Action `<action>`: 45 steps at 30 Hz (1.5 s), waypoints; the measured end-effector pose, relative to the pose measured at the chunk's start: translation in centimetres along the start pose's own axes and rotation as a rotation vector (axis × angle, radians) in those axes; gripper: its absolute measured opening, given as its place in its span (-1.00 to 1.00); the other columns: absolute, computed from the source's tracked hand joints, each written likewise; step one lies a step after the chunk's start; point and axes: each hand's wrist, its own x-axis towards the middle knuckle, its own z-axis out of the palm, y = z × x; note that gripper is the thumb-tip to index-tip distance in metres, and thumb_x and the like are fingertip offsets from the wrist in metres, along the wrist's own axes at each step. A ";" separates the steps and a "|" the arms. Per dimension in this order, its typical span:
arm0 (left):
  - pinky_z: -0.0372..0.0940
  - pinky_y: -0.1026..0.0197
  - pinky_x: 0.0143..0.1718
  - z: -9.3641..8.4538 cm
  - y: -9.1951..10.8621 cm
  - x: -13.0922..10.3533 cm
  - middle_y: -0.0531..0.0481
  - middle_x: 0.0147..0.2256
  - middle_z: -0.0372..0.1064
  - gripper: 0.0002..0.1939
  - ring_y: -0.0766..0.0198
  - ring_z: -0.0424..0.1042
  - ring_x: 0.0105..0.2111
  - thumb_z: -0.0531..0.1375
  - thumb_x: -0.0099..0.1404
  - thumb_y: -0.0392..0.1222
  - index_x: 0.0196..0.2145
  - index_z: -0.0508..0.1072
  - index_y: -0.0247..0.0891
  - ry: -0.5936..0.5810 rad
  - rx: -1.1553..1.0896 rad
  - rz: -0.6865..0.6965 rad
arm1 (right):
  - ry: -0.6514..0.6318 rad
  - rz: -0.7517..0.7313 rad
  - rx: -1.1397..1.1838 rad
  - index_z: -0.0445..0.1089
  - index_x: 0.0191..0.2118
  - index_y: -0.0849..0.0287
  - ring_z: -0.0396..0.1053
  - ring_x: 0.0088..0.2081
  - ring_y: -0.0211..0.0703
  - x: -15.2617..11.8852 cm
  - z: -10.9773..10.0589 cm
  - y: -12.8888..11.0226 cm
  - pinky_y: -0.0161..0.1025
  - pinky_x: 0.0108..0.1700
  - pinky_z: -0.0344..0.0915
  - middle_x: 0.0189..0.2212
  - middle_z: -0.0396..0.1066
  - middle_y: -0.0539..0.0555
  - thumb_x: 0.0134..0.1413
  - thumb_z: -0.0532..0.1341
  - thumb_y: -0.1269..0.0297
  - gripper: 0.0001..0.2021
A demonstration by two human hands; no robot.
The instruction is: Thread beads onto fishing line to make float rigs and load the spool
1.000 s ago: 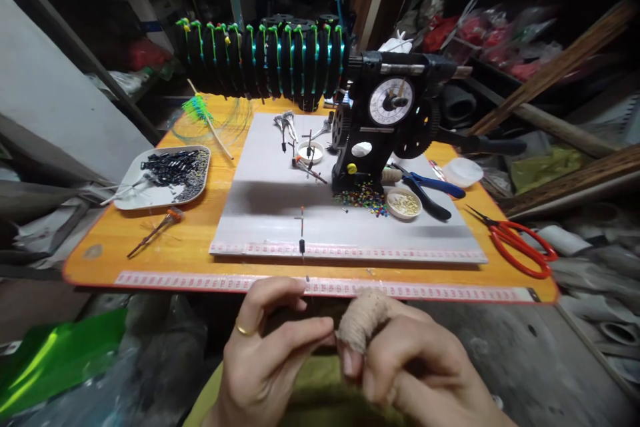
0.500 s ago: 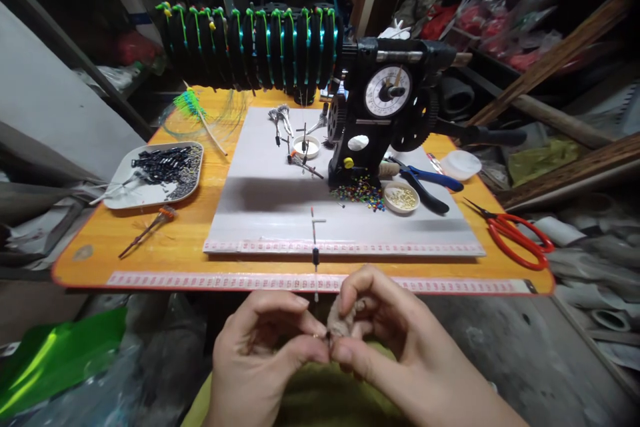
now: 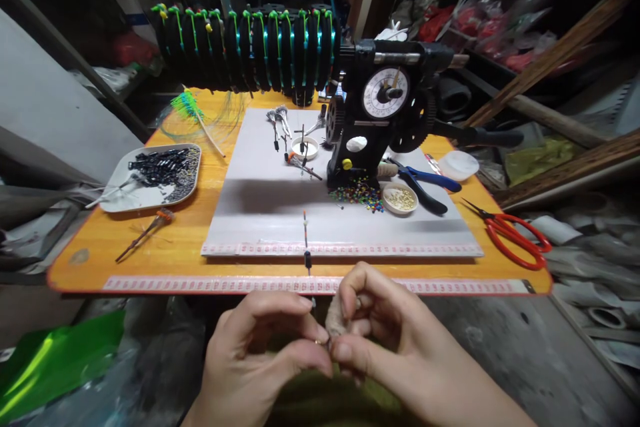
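My left hand (image 3: 267, 340) is closed, thumb and forefinger pinching a tiny gold-coloured piece (image 3: 318, 341) whose kind is too small to tell. Against it, my right hand (image 3: 380, 333) is also closed in a pinch; what its fingertips hold is hidden. A rough beige wrapping (image 3: 335, 317) seems to cover one right finger. Just above the hands hangs a thin line carrying a black cylindrical bead (image 3: 307, 260) and small orange and white parts. Both hands are in front of the table edge, over my lap.
A black geared winder (image 3: 370, 113) with line-wrapped black spools (image 3: 245, 50) stands behind. Around its base lie coloured beads (image 3: 357, 196), a dish of gold pieces (image 3: 400, 199) and blue-black pliers (image 3: 425, 180). Red scissors (image 3: 517, 237) lie right; a white tray (image 3: 117, 199) of black parts sits left.
The hanging line has turned, so its white crosspiece no longer sticks out sideways. My fingers have shifted slightly while staying pinched together. The whole view has moved a little.
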 end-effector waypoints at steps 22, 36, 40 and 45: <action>0.29 0.41 -0.54 0.4 -1.2 4.0 0.15 -0.47 0.26 -0.31 0.46 0.25 -0.59 0.08 0.36 -0.47 0.28 0.17 0.22 -0.125 0.273 0.220 | 0.233 -0.405 -0.572 0.19 -0.10 0.07 0.38 -0.24 -0.25 1.2 -0.4 -0.2 -0.25 -0.16 0.35 -0.23 0.33 0.00 0.31 0.06 0.44 -0.87; 0.20 0.42 -0.63 1.3 -0.1 4.6 0.17 -0.52 0.13 -0.32 0.44 0.15 -0.62 0.08 0.39 -0.42 0.27 0.15 0.32 -0.122 0.191 0.205 | 0.421 -0.827 -0.927 0.17 -0.18 0.07 0.41 -0.33 -0.26 1.5 0.0 0.3 -0.33 -0.27 0.37 -0.35 0.40 -0.02 0.14 0.20 0.57 -0.73; 0.21 0.41 -0.62 1.4 0.0 4.9 0.19 -0.53 0.12 -0.32 0.45 0.17 -0.63 0.08 0.37 -0.45 0.27 0.17 0.29 -0.081 0.195 0.257 | 0.444 -0.846 -0.905 0.16 -0.19 0.08 0.38 -0.33 -0.26 1.6 0.0 0.4 -0.32 -0.28 0.36 -0.37 0.36 -0.01 0.08 0.17 0.63 -0.70; 0.28 0.43 -0.52 1.2 -0.4 4.7 0.17 -0.46 0.21 -0.29 0.45 0.23 -0.54 0.10 0.33 -0.51 0.28 0.17 0.18 0.060 0.249 0.274 | 0.448 -0.840 -0.854 0.16 -0.19 0.08 0.37 -0.31 -0.27 1.3 -0.1 0.0 -0.32 -0.25 0.35 -0.34 0.35 -0.02 0.05 0.15 0.67 -0.67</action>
